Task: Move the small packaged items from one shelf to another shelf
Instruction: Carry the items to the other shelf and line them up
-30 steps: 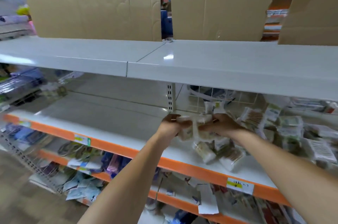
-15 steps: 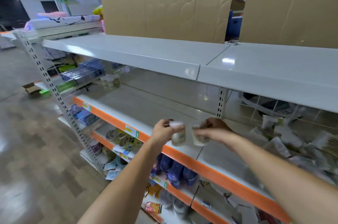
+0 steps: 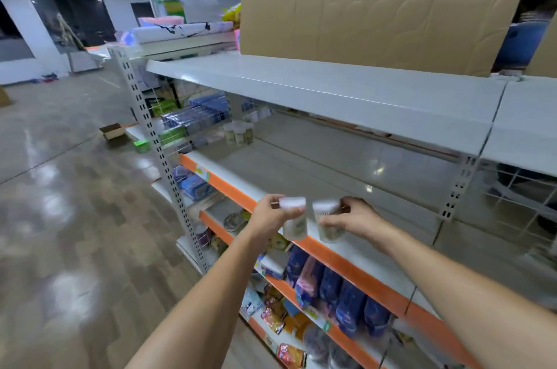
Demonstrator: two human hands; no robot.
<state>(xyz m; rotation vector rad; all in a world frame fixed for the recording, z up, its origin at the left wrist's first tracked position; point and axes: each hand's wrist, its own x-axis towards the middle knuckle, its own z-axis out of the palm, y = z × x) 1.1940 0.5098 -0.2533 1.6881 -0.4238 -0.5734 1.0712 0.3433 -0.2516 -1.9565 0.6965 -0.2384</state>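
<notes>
With the left hand (image 3: 271, 216) and right hand (image 3: 355, 218) each gripping one small packet (image 3: 297, 222), carry both level toward the little stack (image 3: 239, 133) at the orange-edged shelf (image 3: 301, 179)'s far end.

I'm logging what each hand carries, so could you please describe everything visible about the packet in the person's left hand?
The small packet is a pale, slightly blurred pouch of what looks like clear plastic film, with a white top band and a cream lower part bearing print too small to read. It hangs roughly upright, pinched near its top by the left hand, above the orange front edge of the middle shelf. A similar packet in the right hand hangs just beside it; whether they touch is unclear.
</notes>
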